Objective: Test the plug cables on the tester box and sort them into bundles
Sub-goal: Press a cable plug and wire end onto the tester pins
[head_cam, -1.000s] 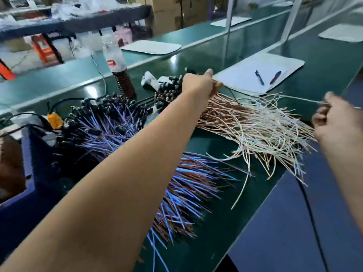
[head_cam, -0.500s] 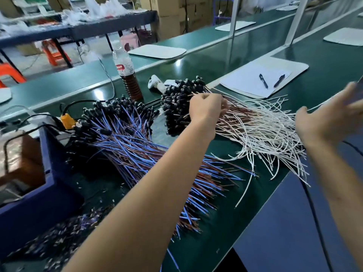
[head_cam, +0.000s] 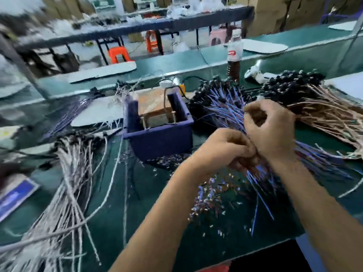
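Observation:
The dark blue tester box sits on the green bench, open at the top with brass posts inside. Just right of it my left hand and my right hand meet, fingers curled tight as if pinching a thin plug cable, which blur and the fingers mostly hide. Both hands hover over the fan of blue-wired plug cables. A pile of white and brown-wired cables with black plugs lies at the far right. A bundle of white-wired cables spreads at the left.
Small loose wire scraps litter the mat below my hands. A drink bottle and a white handheld device stand behind the blue cables. A blue card lies at the left edge. The bench's front edge runs along the bottom right.
The view swung left from the white-wire pile to the tester box. My left hand pulled back from the plugs, and my right hand came in to meet it.

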